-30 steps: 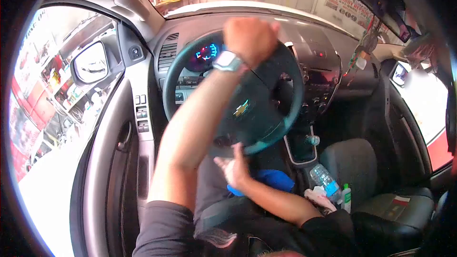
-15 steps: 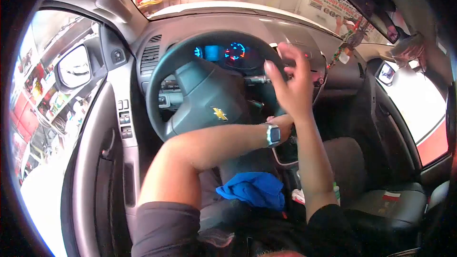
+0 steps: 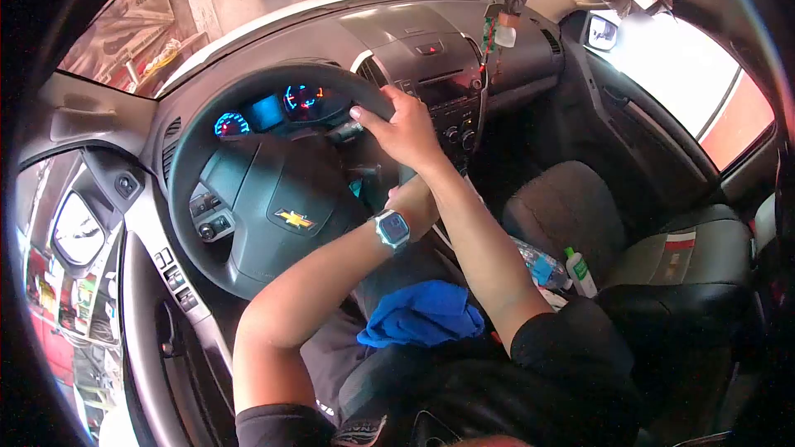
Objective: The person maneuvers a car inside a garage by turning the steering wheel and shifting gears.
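The black steering wheel [image 3: 199, 240], with a gold emblem on its hub, is in front of me. My right hand [image 3: 404, 128] closes over the upper right of its rim, thumb on the inner side. Below it, my left hand [image 3: 414, 201] is at the lower right of the rim, reaching across under my right forearm. Its fingers look wrapped round the rim, though my right forearm partly hides them. A wristwatch [image 3: 392, 229] is on my left wrist. Across my lap lies a crumpled blue cloth [image 3: 422, 314].
The instrument cluster [image 3: 267, 112] glows behind the wheel. A centre console [image 3: 447, 91] and a hanging ornament [image 3: 505, 21] are to the right. A plastic bottle [image 3: 538, 265] and a white bottle with a green cap [image 3: 581, 273] lie beside the passenger seat [image 3: 679, 248].
My right hand, raised off the rim with fingers spread before, has come down and closed on the wheel. The left hand stays at the lower right rim. My view has swung right and tilted.
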{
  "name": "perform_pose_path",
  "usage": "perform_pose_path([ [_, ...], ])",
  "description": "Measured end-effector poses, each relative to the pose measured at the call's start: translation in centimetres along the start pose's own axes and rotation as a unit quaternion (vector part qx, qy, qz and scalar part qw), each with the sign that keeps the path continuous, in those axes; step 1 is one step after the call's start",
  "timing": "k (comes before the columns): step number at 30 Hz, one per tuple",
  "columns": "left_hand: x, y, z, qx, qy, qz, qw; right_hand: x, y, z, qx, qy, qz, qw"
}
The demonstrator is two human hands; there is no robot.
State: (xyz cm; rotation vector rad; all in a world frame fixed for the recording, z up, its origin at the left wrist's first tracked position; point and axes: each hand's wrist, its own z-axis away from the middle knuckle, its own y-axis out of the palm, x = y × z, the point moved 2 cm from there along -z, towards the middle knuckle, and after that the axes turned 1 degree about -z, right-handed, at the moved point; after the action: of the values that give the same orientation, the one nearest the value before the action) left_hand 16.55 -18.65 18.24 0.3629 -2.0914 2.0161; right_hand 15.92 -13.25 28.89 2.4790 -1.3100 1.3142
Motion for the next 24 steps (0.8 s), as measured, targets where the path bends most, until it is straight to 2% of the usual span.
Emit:
perform_pose_path([
  [2, -0.1, -0.6, -0.1, 0.036, -0.023, 0.085, 0.995, 0.1, 0.1, 0.2, 0.002, 0.016, -0.012, 1.0],
  [4, -0.2, -0.6, 0.0, 0.045, -0.016, 0.079, 0.996, 0.3, 0.2, 0.4, -0.007, 0.017, -0.028, 0.999],
  [6, -0.3, 1.7, -0.7, 0.023, 0.003, -0.036, 0.999, 0.6, 0.2, 0.5, -0.008, 0.015, -0.01, 1.0],
  [8, -0.7, 2.4, -1.3, 0.002, -0.017, -0.176, 0.984, 0.6, 0.1, 0.7, -0.018, 0.004, -0.005, 1.0],
  [10, -1.1, 2.2, -1.5, 0.003, -0.004, -0.265, 0.964, 0.2, 0.4, 0.8, -0.036, -0.017, -0.012, 0.999],
  [12, -1.4, 0.0, -0.2, 0.03, 0.058, -0.288, 0.955, 0.3, 0.4, 1.1, -0.044, -0.011, -0.011, 0.999],
  [15, -0.7, 1.5, 0.0, 0.048, 0.043, -0.124, 0.99, 0.4, 0.7, 1.1, -0.029, 0.006, -0.013, 0.999],
  [24, -1.3, 3.0, -1.1, 0.106, 0.071, -0.262, 0.957, 1.0, 1.2, 1.8, -0.047, -0.004, -0.014, 0.999],
])
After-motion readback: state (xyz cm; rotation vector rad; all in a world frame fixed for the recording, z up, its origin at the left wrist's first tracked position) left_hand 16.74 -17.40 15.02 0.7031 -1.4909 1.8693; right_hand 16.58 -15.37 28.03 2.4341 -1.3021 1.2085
